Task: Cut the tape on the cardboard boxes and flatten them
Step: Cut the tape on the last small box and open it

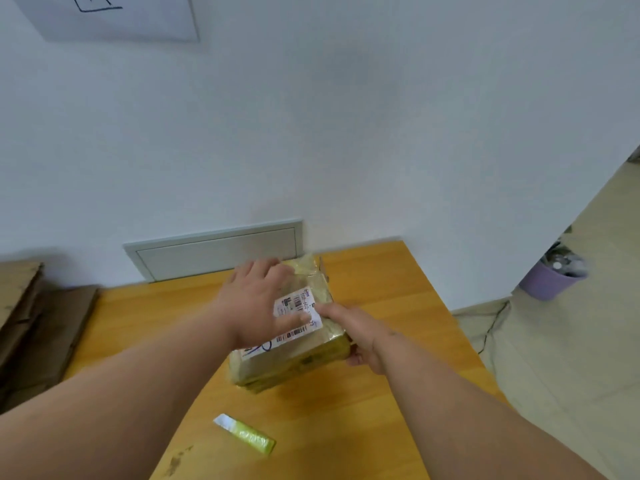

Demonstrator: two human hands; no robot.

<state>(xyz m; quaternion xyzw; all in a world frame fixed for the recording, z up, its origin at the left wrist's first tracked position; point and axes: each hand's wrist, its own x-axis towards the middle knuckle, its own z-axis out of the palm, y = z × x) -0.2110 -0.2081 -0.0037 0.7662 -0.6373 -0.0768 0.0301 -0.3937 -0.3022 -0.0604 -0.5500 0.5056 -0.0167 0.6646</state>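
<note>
Soft, even daylight fills the room, bright on the white wall (346,116) with no hard shadows and no glare. The wide lens bends straight lines near the edges. Motion blur smears the box (294,344), the purple bin (550,282) and the cardboard stack (31,323).

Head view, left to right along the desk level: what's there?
Flattened brown cardboard stack → taped cardboard box with white shipping label on the wooden table, left hand resting on top, right hand gripping its side → purple bin on the floor.
</note>
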